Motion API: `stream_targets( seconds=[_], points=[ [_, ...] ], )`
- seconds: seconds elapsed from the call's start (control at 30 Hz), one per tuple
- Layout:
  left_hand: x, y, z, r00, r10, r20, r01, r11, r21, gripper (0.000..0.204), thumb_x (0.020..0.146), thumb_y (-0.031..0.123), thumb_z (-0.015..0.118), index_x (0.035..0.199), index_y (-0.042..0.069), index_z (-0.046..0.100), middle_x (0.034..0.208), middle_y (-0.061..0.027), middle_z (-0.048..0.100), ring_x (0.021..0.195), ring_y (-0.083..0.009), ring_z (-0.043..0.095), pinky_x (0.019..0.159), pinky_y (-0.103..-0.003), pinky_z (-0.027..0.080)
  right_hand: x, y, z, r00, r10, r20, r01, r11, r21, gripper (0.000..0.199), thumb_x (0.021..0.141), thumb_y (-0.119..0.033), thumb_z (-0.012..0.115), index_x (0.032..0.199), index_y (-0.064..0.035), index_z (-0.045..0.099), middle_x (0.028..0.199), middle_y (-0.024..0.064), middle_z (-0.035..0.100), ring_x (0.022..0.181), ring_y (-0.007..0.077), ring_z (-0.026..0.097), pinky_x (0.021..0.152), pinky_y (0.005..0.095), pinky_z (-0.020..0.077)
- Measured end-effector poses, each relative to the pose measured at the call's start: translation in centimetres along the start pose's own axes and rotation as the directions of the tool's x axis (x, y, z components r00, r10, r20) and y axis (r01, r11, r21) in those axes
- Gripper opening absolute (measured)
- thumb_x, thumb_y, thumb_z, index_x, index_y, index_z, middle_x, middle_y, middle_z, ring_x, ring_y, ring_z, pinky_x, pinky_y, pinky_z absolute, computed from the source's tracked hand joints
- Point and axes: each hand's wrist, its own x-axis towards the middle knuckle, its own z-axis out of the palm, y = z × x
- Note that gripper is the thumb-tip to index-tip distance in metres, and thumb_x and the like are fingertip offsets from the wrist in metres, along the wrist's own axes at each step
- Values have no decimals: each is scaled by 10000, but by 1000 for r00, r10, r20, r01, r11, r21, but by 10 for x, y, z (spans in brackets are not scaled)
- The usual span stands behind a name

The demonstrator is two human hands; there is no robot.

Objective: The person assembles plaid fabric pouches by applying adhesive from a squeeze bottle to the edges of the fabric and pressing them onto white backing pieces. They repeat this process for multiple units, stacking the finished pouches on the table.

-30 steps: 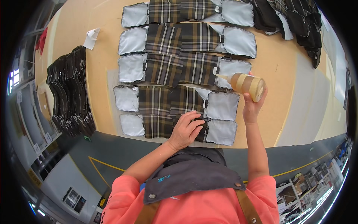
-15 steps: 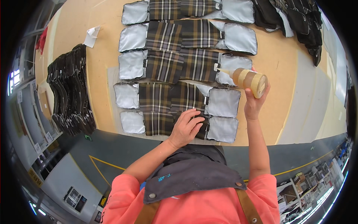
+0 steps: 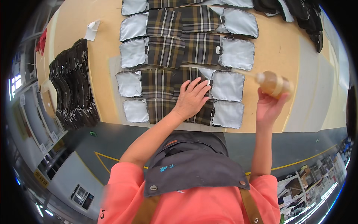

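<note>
My left hand (image 3: 192, 99) lies with fingers spread on plaid fabric pieces (image 3: 158, 84), touching the second-nearest one beside its small white tab. In my right hand (image 3: 269, 109) is a squeeze bottle (image 3: 276, 85) with a long thin nozzle and amber-brown contents. It is tilted, blurred by motion, its nozzle toward the left, above the table just right of the pieces. Each plaid piece has pale grey-blue pocket pouches, such as this right-hand pouch (image 3: 227, 86), at its two ends. The pieces lie in a column, their edges close together or overlapping.
The tan worktable (image 3: 102, 71) ends just in front of me. A stack of black fabric pieces (image 3: 71, 84) stands at its left, with a folded white paper slip (image 3: 91, 30) beyond. More dark pieces (image 3: 304, 18) are heaped at the far right. Shelving (image 3: 298, 186) stands lower right.
The bottle has swung right, away from the third-nearest piece's tab, in my right hand. My left hand has shifted from the nearest piece to the second, its fingers more stretched.
</note>
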Motion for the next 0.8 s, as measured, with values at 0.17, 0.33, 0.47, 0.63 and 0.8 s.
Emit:
stream_targets(
  seconds=[0.17, 0.33, 0.47, 0.63, 0.8],
  points=[
    [-17, -7, -1, 999, -25, 36, 25, 1000, -6, 457, 838, 235, 664, 1259, 112, 538, 1354, -47, 489, 1287, -250, 400, 1080, -452, 248, -29, 42, -20, 976, -86, 201, 163, 900, -404, 662, 881, -411, 655, 1336, -43, 346, 1364, 202, 465, 1263, 287, 458, 1017, 406, 421],
    [-26, -8, -1, 997, -62, 44, 62, 998, -4, 452, 844, 233, 656, 1257, 103, 527, 1361, -61, 474, 1296, -263, 387, 1098, -470, 221, -29, 63, -23, 944, -87, 317, 247, 825, -508, 745, 828, -346, 737, 1334, -31, 290, 1370, 219, 457, 1297, 302, 419, 1078, 417, 338],
    [-30, -7, -1, 995, -87, 46, 87, 996, -13, 451, 853, 241, 646, 1263, 100, 519, 1367, -67, 466, 1304, -271, 376, 1105, -479, 211, -27, 68, -27, 941, -66, 333, 244, 813, -528, 754, 818, -308, 754, 1343, -49, 279, 1381, 224, 445, 1305, 308, 413, 1079, 415, 339],
    [-32, -6, -1, 994, -106, 36, 107, 994, -20, 444, 868, 248, 629, 1270, 98, 515, 1372, -70, 461, 1313, -270, 365, 1107, -485, 208, -32, 66, -36, 935, -55, 350, 243, 820, -518, 742, 821, -297, 750, 1345, -67, 278, 1387, 241, 432, 1307, 310, 412, 1072, 421, 351],
    [-32, -6, 1, 993, -110, 35, 111, 994, -16, 444, 875, 252, 623, 1276, 99, 512, 1375, -69, 458, 1317, -269, 361, 1107, -487, 206, -33, 66, -39, 924, -38, 379, 242, 828, -506, 747, 819, -310, 750, 1343, -66, 277, 1390, 250, 424, 1307, 316, 409, 1072, 431, 350]
  ],
)
